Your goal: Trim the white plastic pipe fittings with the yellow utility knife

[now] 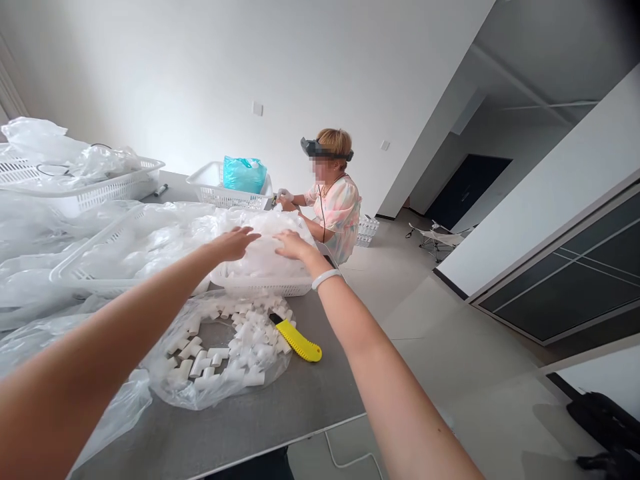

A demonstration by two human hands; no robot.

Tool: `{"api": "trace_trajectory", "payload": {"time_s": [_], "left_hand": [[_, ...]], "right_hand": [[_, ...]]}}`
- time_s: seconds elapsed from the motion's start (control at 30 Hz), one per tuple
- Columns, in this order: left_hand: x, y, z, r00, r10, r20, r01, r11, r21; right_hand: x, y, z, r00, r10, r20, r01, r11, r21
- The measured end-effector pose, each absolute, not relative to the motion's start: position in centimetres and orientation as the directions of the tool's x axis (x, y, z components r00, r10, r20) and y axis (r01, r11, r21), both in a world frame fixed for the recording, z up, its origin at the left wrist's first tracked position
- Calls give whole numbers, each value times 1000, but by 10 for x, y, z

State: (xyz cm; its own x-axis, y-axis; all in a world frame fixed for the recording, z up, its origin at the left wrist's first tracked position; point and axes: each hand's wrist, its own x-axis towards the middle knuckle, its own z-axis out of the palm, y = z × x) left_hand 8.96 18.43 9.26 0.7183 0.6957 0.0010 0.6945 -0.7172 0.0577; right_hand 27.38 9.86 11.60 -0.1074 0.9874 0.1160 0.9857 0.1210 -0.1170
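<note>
My left hand (237,243) reaches over a white basket (270,287) heaped with clear plastic bags (265,257), fingers apart, holding nothing. At the basket's right side, my right hand (293,245) is also spread and holds nothing; whether either hand touches the bags cannot be told. Nearer to me, an open clear bag of white pipe fittings (217,357) lies on the grey table (320,390). A yellow utility knife (300,341) rests at the right edge of that bag, its dark tip on the fittings.
More bag-filled baskets (75,283) stand at the left. Behind are a white basket (213,190) with a blue bag (244,175) and a marker (161,190). A person (333,200) with a gloved hand sits at the table's far right. The table's edge runs below my right forearm.
</note>
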Motion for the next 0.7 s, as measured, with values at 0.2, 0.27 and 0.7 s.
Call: {"api": "trace_trajectory", "payload": {"time_s": [0.2,0.27,0.7], "left_hand": [[46,135,128,739,654,164,652,-755,70],[27,110,125,755,641,136,629,-767,126],[-57,52,19,286,948,-139,942,-252,223]], "right_hand": [[258,40,144,-180,959,221,920,243,-308],[247,12,136,-264,945,191,828,324,-458],[198,-51,64,-383,907,-176,866,287,-410]]}}
